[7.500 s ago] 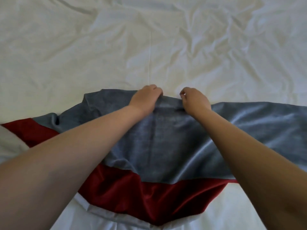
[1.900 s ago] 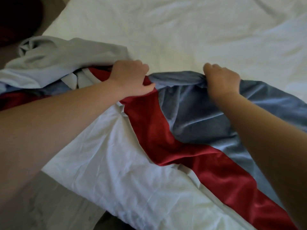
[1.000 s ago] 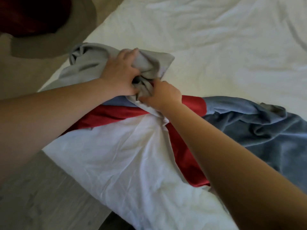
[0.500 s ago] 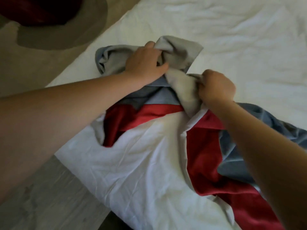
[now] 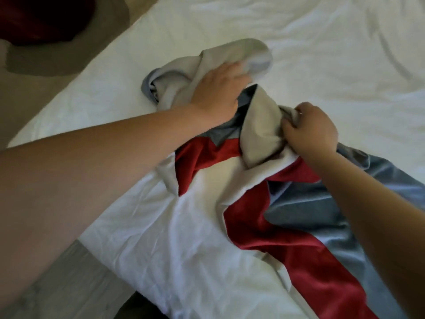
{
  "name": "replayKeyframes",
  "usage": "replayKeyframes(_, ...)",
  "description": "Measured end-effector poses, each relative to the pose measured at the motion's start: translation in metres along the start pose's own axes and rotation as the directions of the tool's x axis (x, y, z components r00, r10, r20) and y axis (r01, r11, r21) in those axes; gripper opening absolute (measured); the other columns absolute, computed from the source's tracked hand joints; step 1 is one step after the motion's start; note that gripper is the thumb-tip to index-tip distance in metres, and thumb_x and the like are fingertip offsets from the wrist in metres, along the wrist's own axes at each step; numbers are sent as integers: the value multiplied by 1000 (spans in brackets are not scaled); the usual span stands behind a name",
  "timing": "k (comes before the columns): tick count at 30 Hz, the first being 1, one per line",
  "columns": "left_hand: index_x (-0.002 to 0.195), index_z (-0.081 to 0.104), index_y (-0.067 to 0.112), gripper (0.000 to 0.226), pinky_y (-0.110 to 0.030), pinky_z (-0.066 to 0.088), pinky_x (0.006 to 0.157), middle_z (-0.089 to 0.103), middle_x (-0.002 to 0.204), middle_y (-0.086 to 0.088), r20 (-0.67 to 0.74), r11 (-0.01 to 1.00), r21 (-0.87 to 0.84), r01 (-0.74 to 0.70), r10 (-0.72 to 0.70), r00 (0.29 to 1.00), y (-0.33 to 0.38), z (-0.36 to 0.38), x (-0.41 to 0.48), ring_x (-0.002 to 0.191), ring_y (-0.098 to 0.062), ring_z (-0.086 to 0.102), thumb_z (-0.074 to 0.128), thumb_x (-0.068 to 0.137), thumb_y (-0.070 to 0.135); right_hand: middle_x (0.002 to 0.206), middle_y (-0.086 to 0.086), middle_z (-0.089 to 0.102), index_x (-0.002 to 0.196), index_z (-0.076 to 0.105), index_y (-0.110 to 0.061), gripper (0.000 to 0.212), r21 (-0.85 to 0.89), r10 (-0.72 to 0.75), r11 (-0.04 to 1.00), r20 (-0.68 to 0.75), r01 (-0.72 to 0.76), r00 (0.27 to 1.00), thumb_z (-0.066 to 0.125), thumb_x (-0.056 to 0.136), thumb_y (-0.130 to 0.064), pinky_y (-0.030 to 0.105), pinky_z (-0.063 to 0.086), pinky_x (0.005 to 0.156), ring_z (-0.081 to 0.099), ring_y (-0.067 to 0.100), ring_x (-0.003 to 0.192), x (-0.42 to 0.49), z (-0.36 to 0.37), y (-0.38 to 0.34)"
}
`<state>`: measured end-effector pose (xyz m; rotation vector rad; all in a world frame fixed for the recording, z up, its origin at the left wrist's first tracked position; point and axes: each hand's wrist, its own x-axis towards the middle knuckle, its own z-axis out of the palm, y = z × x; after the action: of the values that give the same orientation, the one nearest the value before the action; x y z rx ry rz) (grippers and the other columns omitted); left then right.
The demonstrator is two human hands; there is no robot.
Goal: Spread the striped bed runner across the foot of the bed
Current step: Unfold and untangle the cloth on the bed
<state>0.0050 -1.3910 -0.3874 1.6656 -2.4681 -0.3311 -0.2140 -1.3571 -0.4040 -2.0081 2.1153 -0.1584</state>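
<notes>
Grey plank floor [image 5: 80, 284] lower left; taupe rug [image 5: 57, 63], dark red object [image 5: 46, 17] upper left

No legible text, label, brand, number or sign on the striped bed runner [image 5: 299, 249], the white sheet [image 5: 322, 54] or the floor [image 5: 69, 284].

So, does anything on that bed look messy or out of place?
Yes. The striped bed runner is bunched and twisted near the corner of the bed, its pale backing flipped up instead of lying flat. The right hand grips one fold; the left hand is on the crumpled end.
</notes>
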Motion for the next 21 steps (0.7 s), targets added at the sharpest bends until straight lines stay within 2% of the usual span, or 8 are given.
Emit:
replayKeyframes(3, 136, 44, 23, 52, -43, 41, 98, 44, 142, -3, 177, 992, -74, -104, 116, 977, 30, 3, 3, 128, -26, 43, 48, 87, 8, 83, 3, 51, 87, 51, -15, 36, 130, 45, 990, 2, -44, 999, 45, 91, -50, 33, 32, 60, 46, 25, 71, -4, 0, -2)
replayKeyframes(5, 124, 55, 21, 37, -40, 47, 86, 56, 127, -6, 312, 996, -53, -75, 88, 946, 45, 5, 2, 115, -28, 54, 50, 89, 14, 81, 4, 52, 86, 51, -14, 30, 164, 61, 985, 6, -61, 998, 42, 95, -41, 33, 33, 61, 46, 25, 73, -7, -2, 6)
replayKeyframes(8, 98, 62, 11, 18, -35, 42, 68, 63, 103, -9, 359, 987, 105, -121, 76, 930, 70, 9, -8, 96, -30, 60, 45, 93, 16, 82, 6, 56, 86, 57, -11, 27, 206, 165, 967, -48, -152, 985, 40, 96, -29, 33, 33, 62, 46, 25, 73, -4, -14, 24)
replayKeyframes(12, 71, 50, 18, 16, -32, 33, 58, 50, 66, 4, 381, 976, -139, -169, 210, 901, 107, 18, -48, 69, -23, 54, 49, 87, 16, 83, 8, 58, 83, 54, -14, 25, 241, 262, 943, -111, -230, 959, 39, 97, -27, 33, 32, 62, 48, 26, 72, -4, -27, 37)
replayKeyframes(14, 64, 46, 20, 22, -29, 27, 54, 47, 57, 5, 339, 954, -232, -192, 264, 903, 123, 23, -72, 60, -21, 50, 54, 84, 17, 78, 4, 53, 83, 49, -16, 22, 244, 177, 960, -141, -139, 974, 38, 97, -29, 33, 32, 61, 47, 26, 70, -17, -26, 35)
replayKeyframes(16, 65, 54, 14, 20, -28, 26, 52, 58, 63, -1, 354, 940, -266, -214, 302, 885, 136, 33, -95, 60, -23, 54, 56, 85, 19, 73, 0, 48, 84, 45, -16, 20, 229, 27, 973, -80, -8, 996, 37, 96, -30, 32, 29, 55, 43, 23, 64, -34, -19, 30)
replayKeyframes(19, 76, 58, 14, 17, -31, 36, 56, 61, 73, -2, 475, 943, -226, -246, 327, 817, 140, 43, -114, 69, -23, 57, 51, 90, 20, 69, -2, 48, 93, 42, -16, 11, 170, -133, 979, 92, 116, 987, 42, 93, -27, 26, 23, 44, 39, 14, 52, -51, -8, 25)
replayKeyframes(21, 78, 58, 17, 19, -34, 44, 61, 61, 74, 1, 453, 959, -189, -213, 278, 847, 131, 41, -115, 70, -20, 58, 47, 91, 25, 74, 0, 53, 106, 44, -17, 17, 121, -204, 975, 131, 188, 970, 45, 89, -21, 24, 23, 41, 42, 14, 53, -55, -7, 25)
